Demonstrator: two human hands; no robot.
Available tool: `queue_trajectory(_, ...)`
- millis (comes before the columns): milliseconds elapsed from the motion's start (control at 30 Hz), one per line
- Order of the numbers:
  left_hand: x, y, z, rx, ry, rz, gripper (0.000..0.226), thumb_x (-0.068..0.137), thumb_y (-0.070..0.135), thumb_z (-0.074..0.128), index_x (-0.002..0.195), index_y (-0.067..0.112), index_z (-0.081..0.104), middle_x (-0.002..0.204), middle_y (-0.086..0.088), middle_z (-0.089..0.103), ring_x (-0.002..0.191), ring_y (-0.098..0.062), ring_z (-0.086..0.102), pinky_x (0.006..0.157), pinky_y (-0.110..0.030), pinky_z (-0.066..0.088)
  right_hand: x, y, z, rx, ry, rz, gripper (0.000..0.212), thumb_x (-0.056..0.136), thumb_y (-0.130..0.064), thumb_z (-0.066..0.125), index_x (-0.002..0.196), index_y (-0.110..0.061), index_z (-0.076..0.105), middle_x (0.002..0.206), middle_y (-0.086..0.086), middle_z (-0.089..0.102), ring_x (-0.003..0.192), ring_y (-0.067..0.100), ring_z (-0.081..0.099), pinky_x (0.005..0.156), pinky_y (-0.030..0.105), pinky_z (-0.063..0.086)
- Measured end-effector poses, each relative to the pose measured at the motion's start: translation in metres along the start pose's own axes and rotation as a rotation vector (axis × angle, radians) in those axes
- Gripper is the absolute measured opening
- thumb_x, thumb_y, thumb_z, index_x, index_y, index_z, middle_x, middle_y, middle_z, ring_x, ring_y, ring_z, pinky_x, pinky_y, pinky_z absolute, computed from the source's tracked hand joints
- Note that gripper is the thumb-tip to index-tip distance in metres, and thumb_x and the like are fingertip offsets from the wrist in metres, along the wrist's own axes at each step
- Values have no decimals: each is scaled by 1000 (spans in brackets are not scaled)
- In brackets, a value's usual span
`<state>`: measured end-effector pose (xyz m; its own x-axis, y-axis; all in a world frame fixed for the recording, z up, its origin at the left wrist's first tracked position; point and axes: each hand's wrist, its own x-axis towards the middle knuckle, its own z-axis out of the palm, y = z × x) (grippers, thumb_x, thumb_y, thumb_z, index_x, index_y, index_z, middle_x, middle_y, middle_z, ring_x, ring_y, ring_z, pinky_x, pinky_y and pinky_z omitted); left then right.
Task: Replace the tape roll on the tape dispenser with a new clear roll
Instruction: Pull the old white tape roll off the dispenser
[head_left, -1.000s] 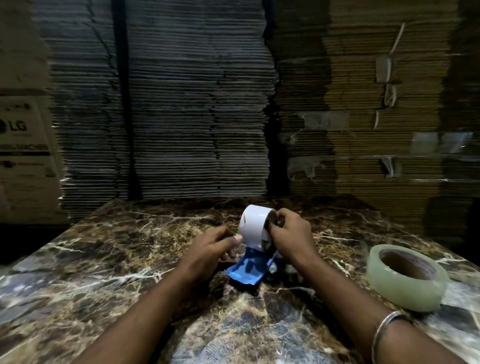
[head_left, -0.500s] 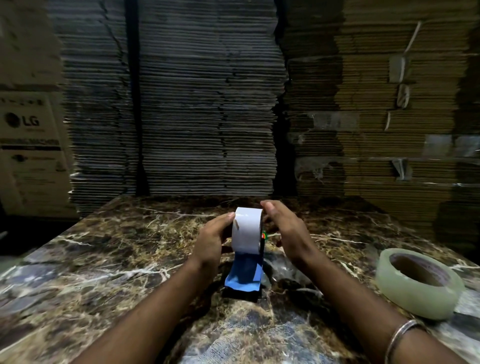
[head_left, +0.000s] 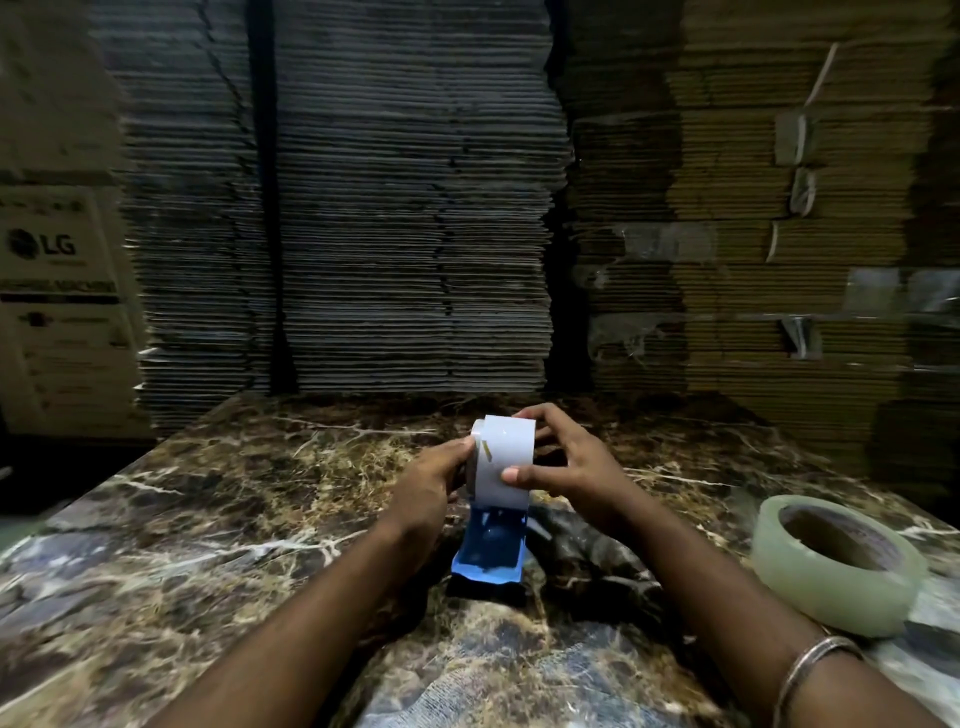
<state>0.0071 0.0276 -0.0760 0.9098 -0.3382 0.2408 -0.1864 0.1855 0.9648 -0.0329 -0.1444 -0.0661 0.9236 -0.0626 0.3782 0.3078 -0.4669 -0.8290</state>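
Left hand (head_left: 434, 480) braces dispenser (head_left: 491, 553) upright on bench (head_left: 208, 519) | right hand (head_left: 563, 465) grips white roll (head_left: 504, 462), likely to pull it | clear roll (head_left: 839, 564) waits right

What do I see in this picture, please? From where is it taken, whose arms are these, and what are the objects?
The camera sits on a person's head and looks down at their own two bare hands. The left hand and right hand grip a white tape roll mounted on a blue tape dispenser. The dispenser stands on a marble table. To the right lies a clear tape roll, untouched. Stacks of flattened cardboard rise behind the table.
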Motion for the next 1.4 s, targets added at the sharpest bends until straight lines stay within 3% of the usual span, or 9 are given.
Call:
queue_trajectory(100, 2, -3, -1, 40, -24, 6, 37, 101, 19, 37, 82, 16, 69, 73, 6, 74, 73, -11, 63, 58, -16, 49, 1, -1, -4, 65, -4, 24, 65, 49, -37, 83, 107, -25, 56, 96, 1, 61, 84, 17, 64, 59, 24, 51)
queue_trajectory(200, -1, 0, 1, 77, -62, 9, 38, 103, 23, 33, 93, 13, 68, 90, -4, 72, 87, -17, 65, 69, -24, 47, -1, -1, -12, 146, -17, 45, 67, 49, -23, 83, 109, -14, 53, 93, 3, 58, 80, 18, 62, 64, 36, 53)
queue_trajectory(367, 3, -1, 2, 159, -106, 21, 38, 103, 29, 34, 107, 10, 67, 112, -18, 69, 105, -30, 63, 86, -32, 50, -2, -1, -17, 173, -16, 78, 70, 41, -31, 78, 105, -14, 54, 92, 4, 57, 84, 22, 60, 65, 42, 51)
queue_trajectory(567, -3, 2, 2, 188, -90, 36, 27, 101, 33, 39, 88, 24, 62, 94, 1, 65, 85, -9, 60, 65, -14, 49, -1, 1, -16, 207, -25, 117, 61, 45, -31, 77, 100, -22, 54, 94, 4, 57, 84, 20, 60, 59, 37, 51)
queue_trajectory(733, 5, -5, 3, 218, -104, 84, 49, 88, 58, 49, 100, 16, 71, 105, -10, 73, 103, -30, 66, 90, -48, 53, 3, 1, -17, 220, -9, 132, 49, 51, -20, 68, 99, -20, 55, 96, 10, 55, 80, 22, 56, 54, 29, 44)
queue_trajectory(933, 6, -6, 8, 246, -81, 119, 48, 92, 47, 48, 97, 5, 71, 96, -15, 75, 89, -29, 70, 72, -37, 55, 4, -3, -17, 266, -18, 142, 47, 53, -12, 57, 99, -13, 49, 84, 6, 52, 71, 13, 50, 43, 13, 41)
queue_trajectory(1133, 9, -6, 8, 212, -87, 114, 49, 91, 48, 50, 91, 5, 73, 91, -17, 75, 82, -29, 70, 69, -40, 54, 4, -5, -19, 257, 7, 160, 42, 52, -13, 56, 94, -15, 51, 84, 5, 52, 73, 14, 50, 42, 14, 40)
queue_trajectory(1267, 12, -4, 7, 206, -71, 131, 46, 95, 40, 50, 89, 0, 73, 91, -24, 73, 74, -22, 67, 63, -30, 50, 4, -5, -20, 266, 28, 162, 37, 52, -14, 56, 89, -16, 53, 83, 4, 52, 72, 14, 49, 42, 16, 39)
queue_trajectory(1400, 13, -6, 6, 207, -59, 138, 49, 92, 48, 52, 90, 4, 74, 92, -22, 74, 90, -39, 69, 77, -52, 55, 4, -4, -19, 280, 21, 168, 37, 53, -15, 54, 90, -17, 51, 83, 3, 51, 71, 15, 48, 38, 16, 39)
